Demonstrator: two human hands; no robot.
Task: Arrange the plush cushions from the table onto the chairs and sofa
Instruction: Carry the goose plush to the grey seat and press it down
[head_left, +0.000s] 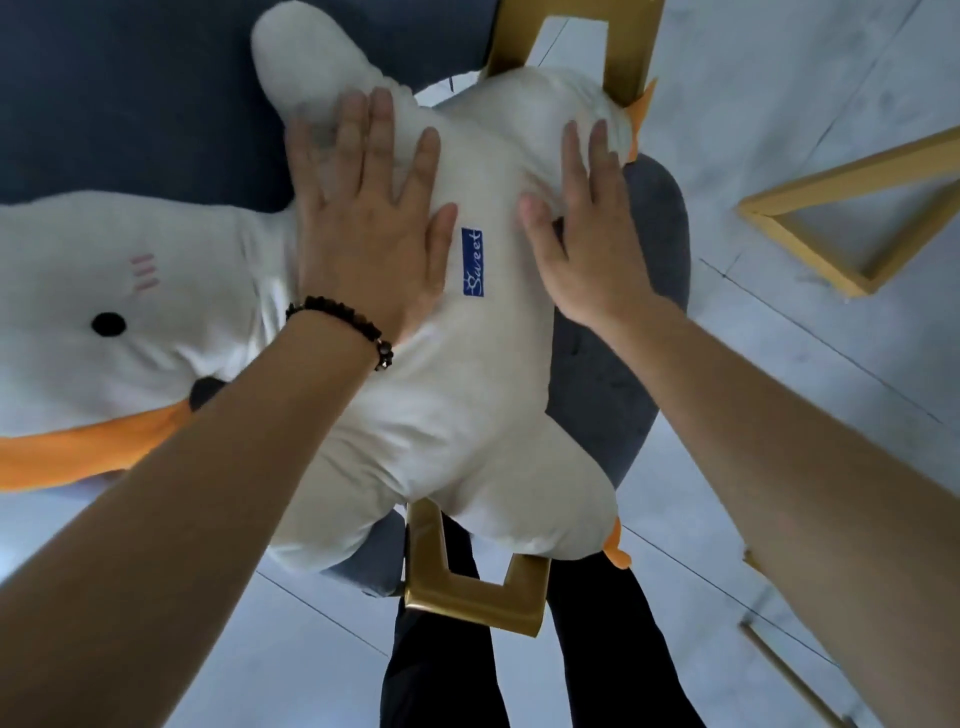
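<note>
On the grey upholstered chair seat (628, 332) lies a large white plush duck cushion (467, 395), spread across it and hanging over its edges. The cushion's head (black eye, pink blush lines, orange beak) reaches off to the left, away from the seat. Two orange feet poke out on the right side. A small blue fabric label (472, 262) reading "Sweet" sits on the body between the hands.

The left hand (363, 223) lies flat on the plush with fingers straight and spread, pressing into the stuffing and gripping nothing. A dark beaded bracelet (343, 325) circles its wrist. The right hand (582, 234) is also flat and open-fingered, pressing the body just beside the label.

Shiny gold metal chair framing (467, 592) shows below the cushion and again at the top. Behind the plush, at upper left, is a dark blue upholstered surface (130, 93). Underneath everything runs a pale grey tiled floor (831, 395) with thin dark joints. Another gold frame (841, 218) stands on it to the right, well apart from the seat. Black trouser legs (441, 675) show at the bottom.
</note>
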